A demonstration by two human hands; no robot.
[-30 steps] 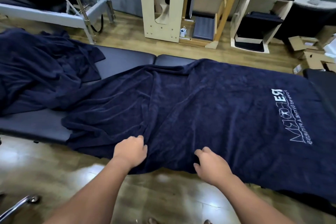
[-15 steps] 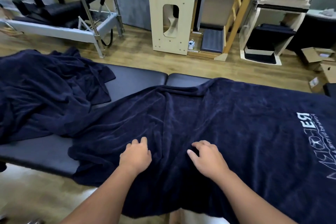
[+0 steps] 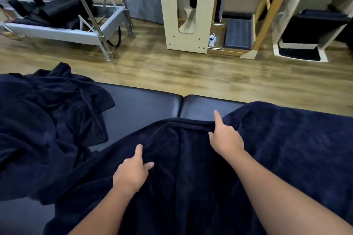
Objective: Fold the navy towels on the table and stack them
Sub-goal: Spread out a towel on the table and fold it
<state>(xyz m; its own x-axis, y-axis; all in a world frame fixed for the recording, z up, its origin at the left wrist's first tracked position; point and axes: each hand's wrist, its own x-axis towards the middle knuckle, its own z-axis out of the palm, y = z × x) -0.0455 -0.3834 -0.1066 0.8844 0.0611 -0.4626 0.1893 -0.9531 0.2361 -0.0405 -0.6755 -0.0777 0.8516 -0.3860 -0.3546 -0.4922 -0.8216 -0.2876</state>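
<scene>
Low in the frame, the left hand [image 3: 133, 171] and right hand [image 3: 224, 140] pinch the large soft navy terry towel [image 3: 286, 149] spread over the black padded table [image 3: 145, 105]. It looks heavy and limp; best gripped at its hemmed edge. A crumpled navy towel heap [image 3: 44, 112] lies centre left.

left hand [image 3: 131, 172] pinches navy towel [image 3: 277, 149] | right hand [image 3: 225, 139] grips its far edge | table [image 3: 145, 105]
</scene>
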